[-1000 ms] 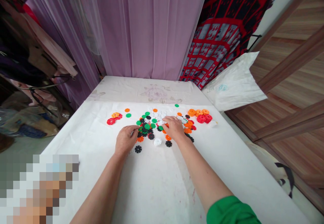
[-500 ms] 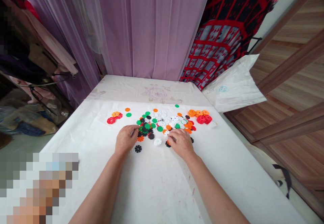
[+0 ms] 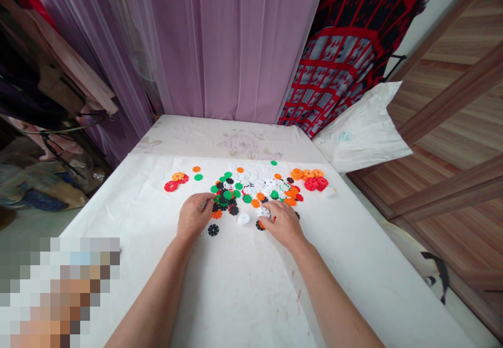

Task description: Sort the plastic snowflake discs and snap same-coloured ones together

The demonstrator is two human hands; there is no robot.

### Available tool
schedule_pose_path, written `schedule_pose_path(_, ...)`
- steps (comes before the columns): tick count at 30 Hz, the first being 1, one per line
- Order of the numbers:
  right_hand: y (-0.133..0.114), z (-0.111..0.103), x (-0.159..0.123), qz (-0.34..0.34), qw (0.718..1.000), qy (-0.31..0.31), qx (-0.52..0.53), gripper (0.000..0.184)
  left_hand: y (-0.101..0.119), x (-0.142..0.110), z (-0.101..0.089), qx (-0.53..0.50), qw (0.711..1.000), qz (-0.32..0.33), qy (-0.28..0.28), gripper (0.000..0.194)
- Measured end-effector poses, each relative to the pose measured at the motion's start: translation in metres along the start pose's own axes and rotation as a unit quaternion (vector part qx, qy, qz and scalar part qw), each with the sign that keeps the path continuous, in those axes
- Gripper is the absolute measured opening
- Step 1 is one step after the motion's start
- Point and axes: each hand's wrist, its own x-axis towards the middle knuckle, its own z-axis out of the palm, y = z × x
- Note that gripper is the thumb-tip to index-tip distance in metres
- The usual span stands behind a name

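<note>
Notched plastic snowflake discs in white, green, black, orange and red lie in a loose pile across the table. My right hand is at the pile's near right side, its thumb and fingers around the edges of a white snowflake disc. Just left of that disc lies a small white stack of discs. At the pile's left edge is my left hand, fingers pinched together beside green and black discs; whatever is between the fingertips is too small to make out. A single black disc lies close to this hand.
Red and orange discs form a small group at the left and a larger stacked group at the right. A white cloth covers the table. Beyond its right edge hangs a white bag; a purple curtain hangs behind.
My right thumb and fingers have spread wider, and the white disc between them now shows more of its face. My left hand stays nearly still in its pinch.
</note>
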Motion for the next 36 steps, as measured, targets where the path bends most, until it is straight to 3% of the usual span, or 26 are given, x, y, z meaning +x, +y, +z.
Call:
schedule_pose_path(4,-0.005,-0.003,0.011,-0.021,1.0,0.0,-0.011,0.012,0.0,0.0,-0.001,0.0,1.0,-0.003,-0.002,0.03)
schedule_pose_path(12,-0.019,0.005,0.067,-0.026,0.998,-0.015,-0.057,0.026,0.002,0.001,-0.001,-0.009,1.0,-0.017,-0.001,0.029)
schedule_pose_path(18,-0.017,0.014,0.076,-0.015,0.997,-0.034,-0.062,0.033,0.001,0.001,0.0,-0.012,1.0,-0.017,0.004,0.029)
schedule_pose_path(24,-0.019,0.007,0.063,0.04,0.997,0.017,0.064,0.047,0.001,0.001,0.0,-0.008,1.0,-0.012,0.004,0.029)
schedule_pose_path(29,-0.028,-0.005,0.021,0.039,0.969,0.004,0.242,0.05,0.002,0.001,0.0,0.0,1.0,-0.005,-0.001,0.028)
schedule_pose_path(32,-0.039,-0.006,0.0,0.028,0.972,-0.024,0.234,0.054,0.001,0.001,0.0,-0.001,1.0,-0.004,-0.004,0.029)
schedule_pose_path(36,-0.05,-0.004,-0.006,0.0,0.979,-0.03,0.199,0.054,0.002,0.0,-0.001,-0.002,1.0,-0.004,-0.007,0.029)
